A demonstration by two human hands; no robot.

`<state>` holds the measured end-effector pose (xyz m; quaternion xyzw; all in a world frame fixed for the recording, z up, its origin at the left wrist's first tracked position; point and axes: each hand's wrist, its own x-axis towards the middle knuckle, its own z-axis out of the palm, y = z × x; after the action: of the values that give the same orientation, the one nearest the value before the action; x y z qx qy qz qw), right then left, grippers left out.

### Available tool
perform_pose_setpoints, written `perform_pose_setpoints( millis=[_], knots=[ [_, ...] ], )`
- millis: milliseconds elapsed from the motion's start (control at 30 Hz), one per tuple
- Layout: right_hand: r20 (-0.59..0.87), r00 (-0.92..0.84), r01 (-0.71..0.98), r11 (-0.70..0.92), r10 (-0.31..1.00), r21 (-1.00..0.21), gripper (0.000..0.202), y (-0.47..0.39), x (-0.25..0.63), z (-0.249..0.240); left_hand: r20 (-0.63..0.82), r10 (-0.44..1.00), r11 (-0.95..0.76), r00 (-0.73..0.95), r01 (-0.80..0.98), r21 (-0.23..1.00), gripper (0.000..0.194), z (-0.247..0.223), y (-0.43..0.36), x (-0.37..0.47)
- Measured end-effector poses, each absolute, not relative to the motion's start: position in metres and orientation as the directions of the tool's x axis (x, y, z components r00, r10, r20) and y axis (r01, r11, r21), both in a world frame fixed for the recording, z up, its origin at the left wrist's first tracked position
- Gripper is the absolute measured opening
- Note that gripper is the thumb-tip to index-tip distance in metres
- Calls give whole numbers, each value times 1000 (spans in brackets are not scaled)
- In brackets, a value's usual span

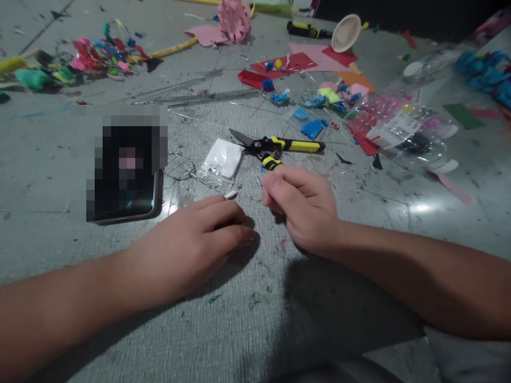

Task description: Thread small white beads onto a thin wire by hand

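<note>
My left hand (199, 242) rests low over the grey surface (223, 330), its fingers curled; a small white piece (230, 195) shows at its fingertips. My right hand (305, 205) is closed in a pinch to the right, and a thin thread or wire seems to rise from its fingertips; what it grips is too small to name. Just beyond the right hand lie black-and-yellow shears (295, 144) with their blades apart. A small clear bag with white content (223, 158) sits left of the shears, beside a loop of twisted wire (179, 166).
A phone (128, 181) lies at the left. Behind are a yellow-handled tool (303, 29), a round pale cup (346, 33), red paper (285, 64) and colourful scraps (106, 56). Clear plastic bottles (403, 127) are at the right, with blue material (485, 77) beyond.
</note>
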<state>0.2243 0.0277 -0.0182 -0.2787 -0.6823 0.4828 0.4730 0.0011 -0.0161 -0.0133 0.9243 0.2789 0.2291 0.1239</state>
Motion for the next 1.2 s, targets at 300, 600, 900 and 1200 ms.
perform_pose_setpoints(
  millis=[300, 600, 900, 1200],
  knots=[
    [326, -392, 1, 355, 860, -935, 45, 29, 224, -19, 371, 706, -708, 604, 579, 405, 27, -14, -17, 1],
    [316, -389, 42, 359, 865, -932, 48, 29, 223, -16, 328, 826, -550, 458, 781, 295, 20, -15, -6, -7],
    [298, -372, 93, 355, 879, -930, 33, 31, 223, -20, 403, 812, -571, 421, 716, 403, 14, -13, -7, -6],
    [290, -578, 165, 458, 763, -874, 23, 33, 225, -20, 398, 827, -556, 397, 684, 473, 14, -2, -15, -3]
  ],
)
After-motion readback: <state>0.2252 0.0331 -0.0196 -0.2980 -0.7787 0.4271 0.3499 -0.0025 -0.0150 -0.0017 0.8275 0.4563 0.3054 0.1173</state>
